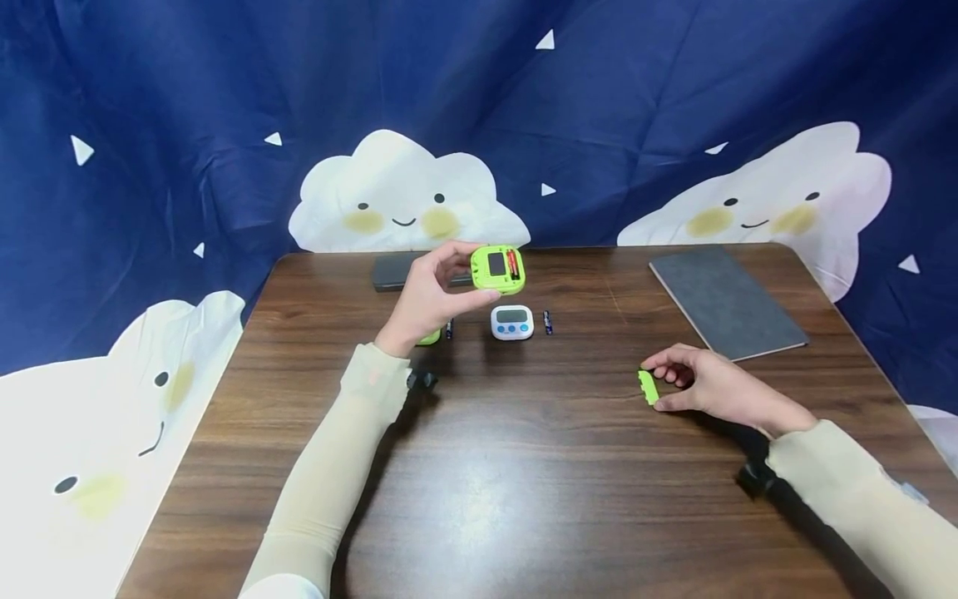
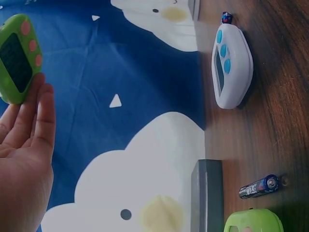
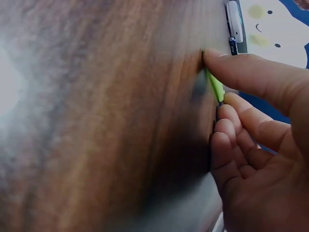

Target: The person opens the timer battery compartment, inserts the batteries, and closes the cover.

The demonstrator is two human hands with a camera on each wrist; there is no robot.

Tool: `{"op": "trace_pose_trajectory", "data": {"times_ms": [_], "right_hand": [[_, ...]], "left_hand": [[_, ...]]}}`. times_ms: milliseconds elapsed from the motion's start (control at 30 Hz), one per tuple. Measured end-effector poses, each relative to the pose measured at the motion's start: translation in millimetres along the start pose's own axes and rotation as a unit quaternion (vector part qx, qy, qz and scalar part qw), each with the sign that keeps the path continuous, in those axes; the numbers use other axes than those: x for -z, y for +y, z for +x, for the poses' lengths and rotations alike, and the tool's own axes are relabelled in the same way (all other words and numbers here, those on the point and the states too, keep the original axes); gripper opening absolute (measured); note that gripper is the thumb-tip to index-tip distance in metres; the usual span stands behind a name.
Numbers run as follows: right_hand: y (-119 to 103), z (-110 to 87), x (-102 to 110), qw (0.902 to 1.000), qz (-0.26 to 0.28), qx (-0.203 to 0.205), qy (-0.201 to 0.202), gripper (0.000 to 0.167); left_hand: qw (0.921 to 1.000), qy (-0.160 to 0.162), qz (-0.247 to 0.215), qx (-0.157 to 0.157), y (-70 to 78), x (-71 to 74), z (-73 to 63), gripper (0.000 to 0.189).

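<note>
While the left hand (image 1: 434, 291) holds the green timer (image 1: 488, 283) above the table (image 1: 524, 466), with the thumb at its lower edge and its back turned toward the person, the right hand (image 1: 703, 384) pinches the small green cover (image 1: 648, 388) between thumb and finger, low over the right half of the table; whether the cover touches the wood, I cannot tell. The back of the green timer is uncovered at one side, where a red battery (image 1: 512, 264) shows in its place. To do this well, I would advise to grip the green timer only by its edges, so that the uncovered part is free to see. Tilting the back more upward should be safer, because a loose battery could slip out. The green cover is thin, so a light pinch is probably enough; too strong pressure may bend what look like little tabs on its edge. Some care is also good near the white timer (image 1: 512, 334), because the blue battery (image 1: 548, 323) just beside it could easily roll.
</note>
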State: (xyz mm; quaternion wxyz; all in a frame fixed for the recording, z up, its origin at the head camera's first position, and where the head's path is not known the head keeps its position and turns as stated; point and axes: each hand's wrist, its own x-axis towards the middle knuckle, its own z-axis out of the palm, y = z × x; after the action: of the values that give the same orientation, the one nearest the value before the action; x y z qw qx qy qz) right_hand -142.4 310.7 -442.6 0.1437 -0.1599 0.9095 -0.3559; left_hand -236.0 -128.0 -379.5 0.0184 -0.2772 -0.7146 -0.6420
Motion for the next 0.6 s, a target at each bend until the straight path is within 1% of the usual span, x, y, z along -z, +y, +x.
{"op": "trace_pose_trajectory", "data": {"times_ms": [167, 333, 467, 533, 600], "right_hand": [[-8.9, 4.2, 2.7, 0.9996, -0.023, 0.013, -0.007, 0.050], [-16.6, 7.0, 3.3, 0.9991, -0.037, -0.003, -0.021, 0.051], [-18.0, 6.1, 1.1, 0.9985, -0.053, 0.000, -0.013, 0.050], [-17.4, 4.3, -0.7, 0.9989, -0.045, 0.006, -0.007, 0.050], [-16.4, 2.1, -2.5, 0.9996, -0.027, 0.010, -0.005, 0.049]], "left_hand": [[1.0000, 0.001, -0.003, 0.000, 0.3, 0.0, 1.8, 0.058], [1.0000, 0.000, -0.001, 0.001, 0.0, -0.4, 1.4, 0.058], [1.0000, 0.000, -0.002, 0.002, -1.8, -0.6, 0.4, 0.058], [1.0000, 0.001, -0.002, 0.002, -2.4, -0.6, 0.0, 0.058], [1.0000, 0.000, -0.002, 0.004, -2.6, -0.5, -0.4, 0.058]]}}
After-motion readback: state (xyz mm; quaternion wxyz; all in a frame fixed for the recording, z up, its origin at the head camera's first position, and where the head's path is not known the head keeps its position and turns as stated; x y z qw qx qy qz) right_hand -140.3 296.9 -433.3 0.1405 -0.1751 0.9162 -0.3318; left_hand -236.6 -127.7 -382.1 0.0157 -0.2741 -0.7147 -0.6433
